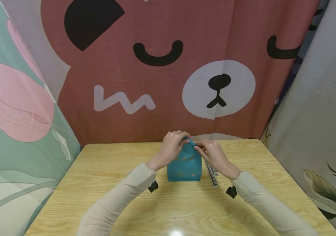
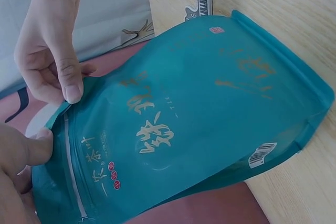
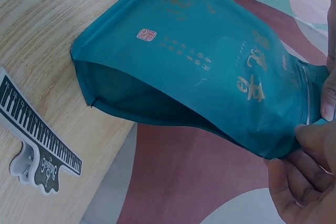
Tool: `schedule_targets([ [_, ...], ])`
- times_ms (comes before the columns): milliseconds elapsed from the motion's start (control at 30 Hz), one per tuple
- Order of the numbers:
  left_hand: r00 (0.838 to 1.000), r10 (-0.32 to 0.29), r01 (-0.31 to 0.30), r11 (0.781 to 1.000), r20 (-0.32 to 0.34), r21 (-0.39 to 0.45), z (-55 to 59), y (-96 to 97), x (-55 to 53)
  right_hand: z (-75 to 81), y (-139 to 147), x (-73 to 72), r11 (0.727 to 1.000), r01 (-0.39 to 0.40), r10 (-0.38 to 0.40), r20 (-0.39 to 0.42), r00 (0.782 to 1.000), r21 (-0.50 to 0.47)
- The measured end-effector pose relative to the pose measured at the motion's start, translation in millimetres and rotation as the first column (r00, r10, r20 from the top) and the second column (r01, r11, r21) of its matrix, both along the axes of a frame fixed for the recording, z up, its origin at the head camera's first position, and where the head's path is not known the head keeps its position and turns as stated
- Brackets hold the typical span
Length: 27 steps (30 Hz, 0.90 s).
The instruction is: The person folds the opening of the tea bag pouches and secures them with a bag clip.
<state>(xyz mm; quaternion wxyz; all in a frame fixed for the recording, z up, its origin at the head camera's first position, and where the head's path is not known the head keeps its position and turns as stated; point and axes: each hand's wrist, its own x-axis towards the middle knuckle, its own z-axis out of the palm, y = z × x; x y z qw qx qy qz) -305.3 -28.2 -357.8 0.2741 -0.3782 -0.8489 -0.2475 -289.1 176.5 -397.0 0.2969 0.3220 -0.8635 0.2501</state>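
A teal tea pouch (image 1: 184, 165) with gold lettering stands upright on the table, its top edge bent over between the two hands. My left hand (image 1: 172, 146) pinches the left part of this top edge, while my right hand (image 1: 213, 152) pinches the right corner between thumb and fingers. Seen from the left wrist, a pale zip strip (image 2: 73, 166) runs across the pouch just below the fingers. The side gusset (image 3: 142, 100) bulges inward in the right wrist view. Right of the pouch lies a clip (image 3: 44, 145) with a piano-key pattern and a "Music" label, touched by neither hand.
The light wooden table (image 1: 120, 157) has rounded back corners. Close behind it hangs a curtain (image 1: 168, 78) with a brown bear print. Another curtain with pink flowers (image 1: 20, 101) hangs at the left, and a pale cloth (image 1: 327, 108) at the right.
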Motion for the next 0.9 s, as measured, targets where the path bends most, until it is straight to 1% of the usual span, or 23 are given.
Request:
schedule_targets([
  [200,1.000,-0.005,0.005,1.000,-0.004,-0.006,-0.1,0.7,0.1,-0.6,-0.6,-0.8,1.000,0.000,0.000,-0.013,1.000,-0.001],
  [400,1.000,-0.003,0.003,1.000,-0.018,-0.010,-0.5,1.5,1.0,-1.2,-1.7,-1.2,1.000,-0.012,0.012,-0.043,0.999,-0.004],
  [667,1.000,0.003,-0.003,1.000,-0.012,-0.022,0.3,0.6,1.7,-1.6,-4.5,-2.5,1.000,-0.003,0.003,-0.080,0.997,0.007],
  [900,1.000,0.012,-0.013,0.999,-0.016,-0.034,-0.7,0.6,1.7,-2.0,-5.5,-3.1,1.000,0.013,-0.011,-0.077,0.997,0.025],
])
